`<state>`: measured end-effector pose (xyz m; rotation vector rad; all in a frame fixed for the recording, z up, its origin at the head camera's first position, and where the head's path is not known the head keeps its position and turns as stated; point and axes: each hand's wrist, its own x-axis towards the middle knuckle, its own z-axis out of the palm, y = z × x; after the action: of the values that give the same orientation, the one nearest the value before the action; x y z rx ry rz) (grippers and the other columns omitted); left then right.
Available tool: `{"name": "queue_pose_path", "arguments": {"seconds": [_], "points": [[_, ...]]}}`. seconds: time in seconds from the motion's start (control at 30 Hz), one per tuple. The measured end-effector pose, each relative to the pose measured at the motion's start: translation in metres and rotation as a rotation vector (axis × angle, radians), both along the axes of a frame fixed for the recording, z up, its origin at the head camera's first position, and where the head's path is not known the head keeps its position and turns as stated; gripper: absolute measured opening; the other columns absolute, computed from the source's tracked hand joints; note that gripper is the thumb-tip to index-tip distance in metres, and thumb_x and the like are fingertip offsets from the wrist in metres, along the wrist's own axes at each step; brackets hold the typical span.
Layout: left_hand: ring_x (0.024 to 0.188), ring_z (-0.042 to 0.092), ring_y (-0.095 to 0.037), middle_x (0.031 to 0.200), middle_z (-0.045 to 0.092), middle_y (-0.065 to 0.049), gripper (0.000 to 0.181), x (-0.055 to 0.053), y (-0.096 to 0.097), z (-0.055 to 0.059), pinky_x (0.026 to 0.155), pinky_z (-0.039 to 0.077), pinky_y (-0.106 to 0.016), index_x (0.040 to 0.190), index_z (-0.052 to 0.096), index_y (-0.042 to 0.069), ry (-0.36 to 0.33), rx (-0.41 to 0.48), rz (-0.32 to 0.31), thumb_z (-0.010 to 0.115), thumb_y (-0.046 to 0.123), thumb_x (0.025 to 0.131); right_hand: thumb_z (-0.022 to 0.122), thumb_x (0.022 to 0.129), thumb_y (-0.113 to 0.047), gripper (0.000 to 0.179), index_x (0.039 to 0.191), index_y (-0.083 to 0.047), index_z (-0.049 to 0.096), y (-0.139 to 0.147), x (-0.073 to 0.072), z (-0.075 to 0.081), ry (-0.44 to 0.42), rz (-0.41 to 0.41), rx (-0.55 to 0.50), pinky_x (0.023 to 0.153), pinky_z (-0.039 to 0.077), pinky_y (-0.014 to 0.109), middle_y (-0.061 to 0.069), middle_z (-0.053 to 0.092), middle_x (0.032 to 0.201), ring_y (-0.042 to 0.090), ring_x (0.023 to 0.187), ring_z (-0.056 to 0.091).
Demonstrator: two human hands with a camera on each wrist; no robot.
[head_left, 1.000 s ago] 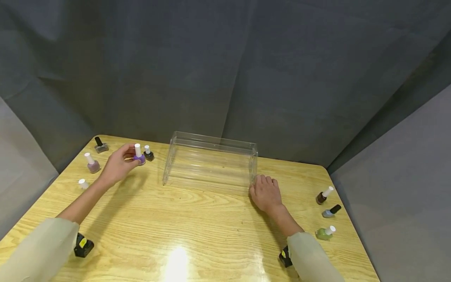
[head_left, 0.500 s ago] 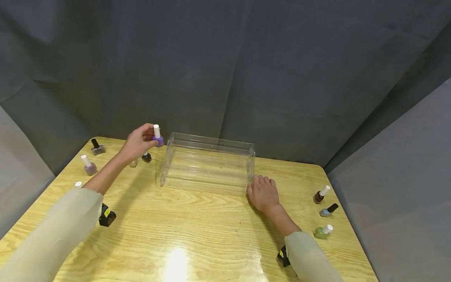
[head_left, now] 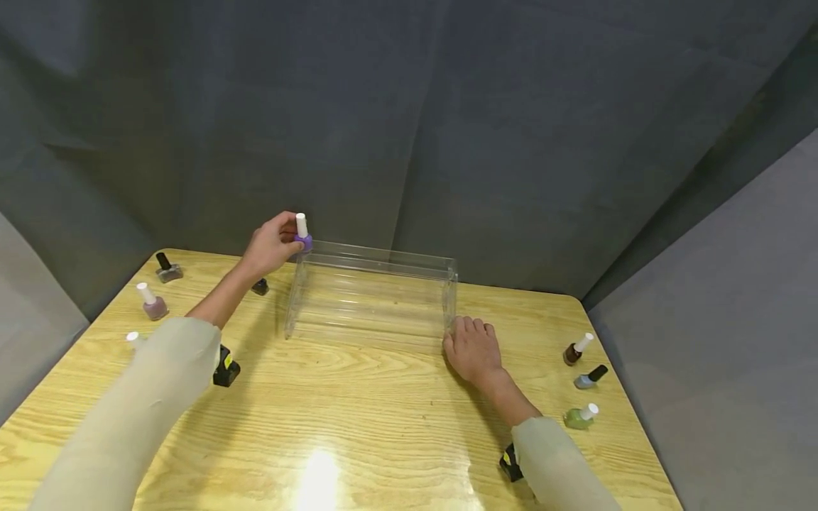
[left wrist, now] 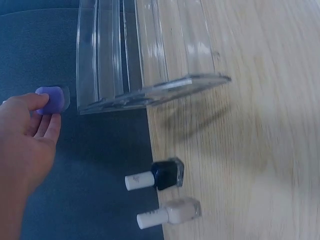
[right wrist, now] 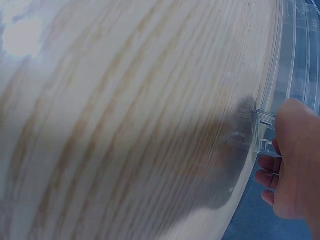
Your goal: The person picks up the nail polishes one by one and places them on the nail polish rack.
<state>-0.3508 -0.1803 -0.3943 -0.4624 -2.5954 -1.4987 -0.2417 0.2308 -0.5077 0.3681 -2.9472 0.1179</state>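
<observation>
the left sleeve point(head_left: 140, 397) and right sleeve point(head_left: 559, 461) are plain, pale grey-green and loose, softly creased, ending short of the bare left hand point(head_left: 271, 247) and bare right hand point(head_left: 473, 349). a small boxy black device point(head_left: 225, 376) juts out beside the left sleeve, a similar black block point(head_left: 511, 468) beside the right, each marked with a yellow patch point(head_left: 228, 361).

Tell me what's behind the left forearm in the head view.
A dark bottle peeks out; its cap and a pale bottle are covered there, though the left wrist camera shows both.
</observation>
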Motion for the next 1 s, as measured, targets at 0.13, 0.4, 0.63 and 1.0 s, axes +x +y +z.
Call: {"name": "queue_pose_path", "arguments": {"seconds": [0.13, 0.4, 0.63, 1.0], "points": [[0.12, 0.056, -0.041, 0.131, 0.056, -0.028, 0.043, -0.005, 0.006, -0.004, 0.098, 0.047, -0.05, 0.136, 0.047, -0.005, 0.011, -0.002, 0.025, 0.061, -0.004, 0.095, 0.043, 0.105, -0.027, 0.025, 0.091, -0.007, 0.045, -0.002, 0.001, 0.0, 0.0, 0.002, 0.002, 0.096, 0.037, 0.054, 0.007, 0.045, 0.084, 0.034, 0.094, 0.05], [0.122, 0.055, -0.041, 0.132, 0.056, -0.028, 0.041, -0.007, 0.012, -0.005, 0.1, 0.045, -0.05, 0.135, 0.047, -0.005, 0.005, -0.031, 0.038, 0.06, -0.004, 0.096, 0.044, 0.105, -0.027, 0.025, 0.091, -0.007, 0.044, -0.008, 0.002, 0.002, -0.001, -0.002, 0.009, 0.095, 0.037, 0.053, 0.007, 0.045, 0.085, 0.033, 0.093, 0.05], [0.121, 0.055, -0.042, 0.131, 0.056, -0.029, 0.04, -0.009, 0.011, -0.01, 0.099, 0.046, -0.051, 0.134, 0.046, -0.005, -0.019, -0.089, 0.029, 0.059, -0.005, 0.096, 0.039, 0.107, -0.029, 0.026, 0.093, -0.007, 0.044, -0.009, 0.002, 0.002, -0.018, -0.001, 0.018, 0.095, 0.036, 0.052, 0.007, 0.044, 0.087, 0.032, 0.093, 0.048], [0.121, 0.055, -0.042, 0.128, 0.057, -0.029, 0.037, -0.011, 0.01, -0.014, 0.097, 0.047, -0.051, 0.132, 0.046, -0.006, -0.017, -0.173, 0.0, 0.059, -0.004, 0.097, 0.042, 0.106, -0.027, 0.024, 0.092, -0.007, 0.043, -0.012, 0.005, 0.002, -0.011, -0.002, 0.0, 0.095, 0.036, 0.053, 0.007, 0.043, 0.086, 0.032, 0.091, 0.048]]}}
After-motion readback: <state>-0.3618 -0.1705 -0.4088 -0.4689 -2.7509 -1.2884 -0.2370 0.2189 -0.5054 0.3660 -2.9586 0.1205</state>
